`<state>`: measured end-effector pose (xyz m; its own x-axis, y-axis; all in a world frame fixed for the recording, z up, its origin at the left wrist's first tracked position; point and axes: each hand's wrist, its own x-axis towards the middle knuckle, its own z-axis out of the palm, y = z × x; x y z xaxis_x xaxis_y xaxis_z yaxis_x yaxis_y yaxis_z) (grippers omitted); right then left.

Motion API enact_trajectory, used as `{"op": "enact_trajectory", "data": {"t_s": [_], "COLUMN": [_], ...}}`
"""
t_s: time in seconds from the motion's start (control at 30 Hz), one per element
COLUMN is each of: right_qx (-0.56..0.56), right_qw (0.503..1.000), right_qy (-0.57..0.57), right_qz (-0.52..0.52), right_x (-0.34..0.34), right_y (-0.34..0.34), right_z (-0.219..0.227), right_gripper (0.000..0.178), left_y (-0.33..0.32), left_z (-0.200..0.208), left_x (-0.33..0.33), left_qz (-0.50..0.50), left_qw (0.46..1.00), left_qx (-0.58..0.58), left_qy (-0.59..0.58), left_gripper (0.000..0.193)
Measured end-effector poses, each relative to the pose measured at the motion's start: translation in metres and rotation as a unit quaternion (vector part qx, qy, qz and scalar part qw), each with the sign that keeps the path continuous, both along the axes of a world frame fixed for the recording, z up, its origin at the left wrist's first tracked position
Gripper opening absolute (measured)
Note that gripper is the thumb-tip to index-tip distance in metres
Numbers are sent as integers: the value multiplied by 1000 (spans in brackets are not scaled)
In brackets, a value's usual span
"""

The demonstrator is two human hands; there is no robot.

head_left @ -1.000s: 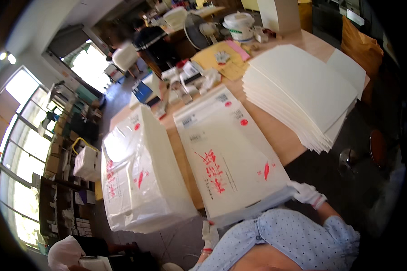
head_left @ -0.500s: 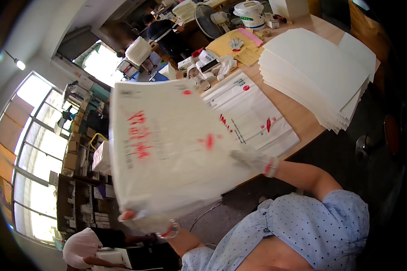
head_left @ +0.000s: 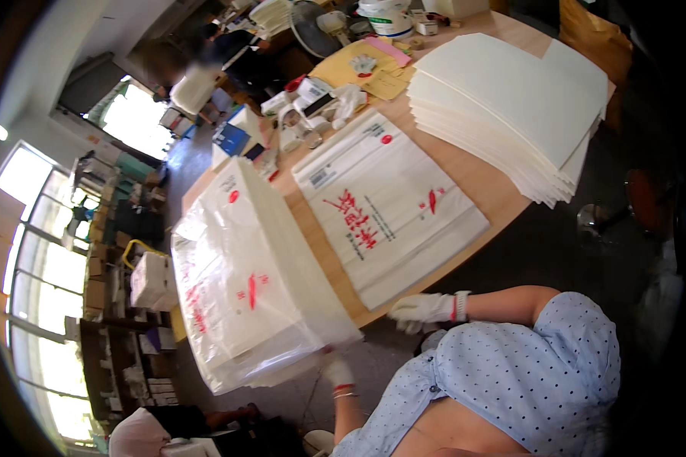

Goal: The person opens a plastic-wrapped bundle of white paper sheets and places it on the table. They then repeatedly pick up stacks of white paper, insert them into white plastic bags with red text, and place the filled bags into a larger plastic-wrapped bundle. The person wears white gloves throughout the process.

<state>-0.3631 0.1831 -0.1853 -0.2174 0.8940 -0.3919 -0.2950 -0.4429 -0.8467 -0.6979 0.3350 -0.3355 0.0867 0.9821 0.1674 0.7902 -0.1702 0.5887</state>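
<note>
A thick pile of filled plastic bags (head_left: 244, 305) with red print lies at the table's left, its near end jutting past the table edge. My left hand (head_left: 338, 371), in a white glove, is at the pile's near right corner; its fingers are blurred and partly hidden by the pile. In a white glove with a red-trimmed cuff, my right hand (head_left: 425, 308) hangs by the table's near edge, fingers loosely apart, holding nothing. Just beyond it, flat white plastic bags (head_left: 411, 206) with red and black print lie stacked on the table.
A fanned stack of white sheets (head_left: 503, 99) stands on the right of the wooden table (head_left: 503, 228). Farther back are yellow papers (head_left: 343, 65), a glass jar (head_left: 303, 128), a white bucket (head_left: 386, 17) and a fan (head_left: 312, 29). Other people work at the far left and lower left.
The filled bag that both my hands held up now lies on the left pile. My right hand has let go and drawn back toward me; my left hand has moved right along the near end.
</note>
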Motion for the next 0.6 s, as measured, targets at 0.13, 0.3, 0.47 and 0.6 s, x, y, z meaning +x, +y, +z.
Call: {"op": "enact_trajectory", "data": {"t_s": [0.13,0.3,0.47,0.6], "right_qx": [-112,-112,-106,-50], "right_qw": [969,938,951,962], "right_qy": [-113,-108,-90,53], "right_qz": [-190,-309,-276,-264], "right_x": [73,109,108,100], "right_y": [-87,-138,-125,-46], "right_z": [-37,-33,-31,-41], "right_gripper": [34,30,35,37], "left_y": [-60,-33,0,6], "left_z": [89,92,109,97], "left_x": [231,344,346,359], "left_qz": [-463,-375,-461,-467], "left_qw": [885,909,868,866], "left_qx": [0,63,-130,-52], "left_qy": [-44,170,128,172], "left_gripper": [18,18,28,33]}}
